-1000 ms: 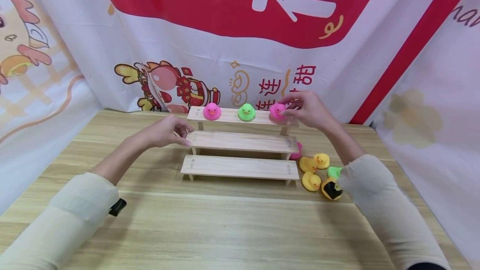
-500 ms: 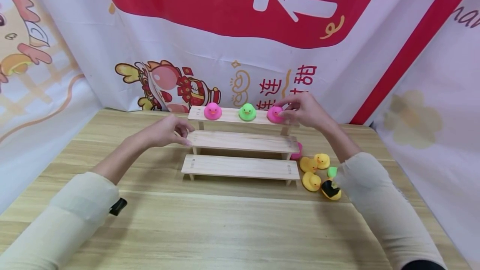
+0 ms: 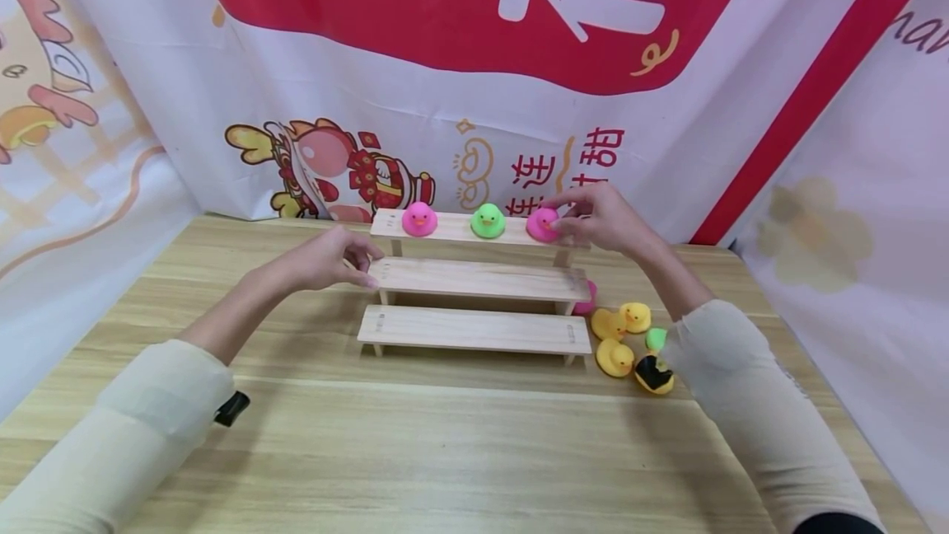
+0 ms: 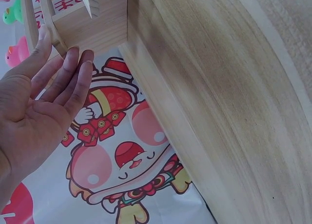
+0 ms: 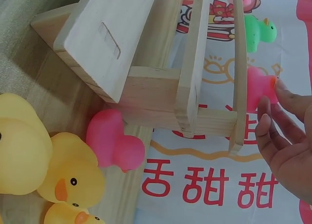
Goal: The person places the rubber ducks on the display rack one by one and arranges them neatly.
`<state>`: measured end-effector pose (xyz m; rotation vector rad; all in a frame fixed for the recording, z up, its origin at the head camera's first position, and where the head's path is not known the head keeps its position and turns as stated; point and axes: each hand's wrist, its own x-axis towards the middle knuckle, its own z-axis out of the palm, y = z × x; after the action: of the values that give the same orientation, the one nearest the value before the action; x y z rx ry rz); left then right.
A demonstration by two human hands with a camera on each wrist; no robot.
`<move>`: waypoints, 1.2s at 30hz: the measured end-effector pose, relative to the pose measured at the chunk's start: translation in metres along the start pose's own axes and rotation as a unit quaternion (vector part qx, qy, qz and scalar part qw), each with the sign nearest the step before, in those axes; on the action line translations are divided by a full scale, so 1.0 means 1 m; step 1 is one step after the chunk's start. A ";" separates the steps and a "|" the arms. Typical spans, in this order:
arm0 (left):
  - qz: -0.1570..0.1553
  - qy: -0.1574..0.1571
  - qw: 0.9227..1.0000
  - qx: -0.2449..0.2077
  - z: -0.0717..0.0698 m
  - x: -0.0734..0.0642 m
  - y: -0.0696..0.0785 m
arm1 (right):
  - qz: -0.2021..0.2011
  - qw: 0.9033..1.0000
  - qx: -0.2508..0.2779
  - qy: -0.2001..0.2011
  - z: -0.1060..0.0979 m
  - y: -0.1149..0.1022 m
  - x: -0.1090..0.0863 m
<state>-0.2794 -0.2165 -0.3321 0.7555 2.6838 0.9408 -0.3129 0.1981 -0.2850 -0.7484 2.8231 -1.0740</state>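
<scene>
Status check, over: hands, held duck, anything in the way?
Right hand pinches pink duck on top tier. Left hand at shelf, left end. Green duck alongside, gap between. Nothing seen blocking.

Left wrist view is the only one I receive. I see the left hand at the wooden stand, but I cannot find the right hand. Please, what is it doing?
Observer: The right hand holds a pink rubber duck near the right end of the top shelf.
Operator: Thank you. What lies on the table beyond that end?
Observer: Yellow rubber ducks are clustered just right of the stand.
Operator: Does one look different?
Observer: Yes, the black-patched duck, closest to the head camera.
</scene>
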 end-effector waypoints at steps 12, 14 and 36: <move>-0.004 0.000 1.000 -0.003 0.001 -0.001 0.001 | 0.007 1.000 0.023 0.020 -0.007 0.007 -0.018; -0.006 0.000 1.000 -0.004 0.001 -0.001 0.001 | 0.009 1.000 0.017 0.020 -0.010 0.009 -0.022; 0.019 0.006 1.000 -0.010 0.001 0.000 -0.003 | 0.014 1.000 0.007 0.009 -0.021 0.050 -0.068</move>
<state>-0.2803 -0.2175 -0.3348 0.8014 2.6754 0.9835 -0.2780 0.2740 -0.3103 -0.6997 2.8286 -1.1001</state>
